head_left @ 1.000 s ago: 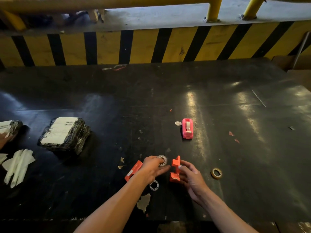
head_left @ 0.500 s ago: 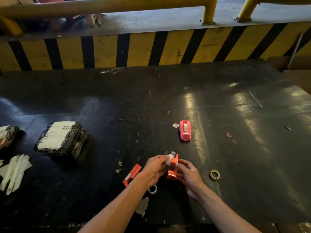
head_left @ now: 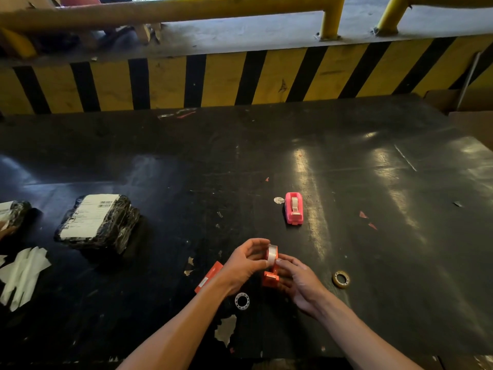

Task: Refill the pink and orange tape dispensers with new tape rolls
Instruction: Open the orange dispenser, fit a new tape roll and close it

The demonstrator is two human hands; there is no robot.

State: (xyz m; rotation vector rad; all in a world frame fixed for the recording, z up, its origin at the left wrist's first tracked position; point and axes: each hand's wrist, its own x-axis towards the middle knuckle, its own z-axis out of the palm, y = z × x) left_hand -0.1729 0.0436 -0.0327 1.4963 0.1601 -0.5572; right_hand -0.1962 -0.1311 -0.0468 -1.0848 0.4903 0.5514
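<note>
A broad black worktop [head_left: 346, 161] fills the view, backed along its far edge by a yellow-and-black striped barrier [head_left: 240, 78]. Toward the left edge lies a black-wrapped parcel [head_left: 97, 222] with a white label on top; a second such parcel [head_left: 13, 213] is cut off at the left edge itself, and white paper strips [head_left: 22, 273] lie nearer the near-left corner.

Near the middle of the near edge the two hands meet. The right hand [head_left: 300, 284] holds the orange tape dispenser [head_left: 270, 276] upright, its long axis roughly vertical, its fingers [head_left: 286, 263] curled round the body. The left hand [head_left: 244, 264] has its fingers closed on a clear tape roll [head_left: 272, 254], held on edge at the dispenser's top; whether it is seated inside cannot be told.

The pink tape dispenser [head_left: 293, 211] lies farther in, near the worktop's centre, its long axis running near to far, tape visible in its open top.

Just left of the left wrist lies a flat orange piece [head_left: 209, 275]. A white ring [head_left: 242, 301] rests between the forearms, and a brown tape core [head_left: 341, 279] sits right of the right hand.
</note>
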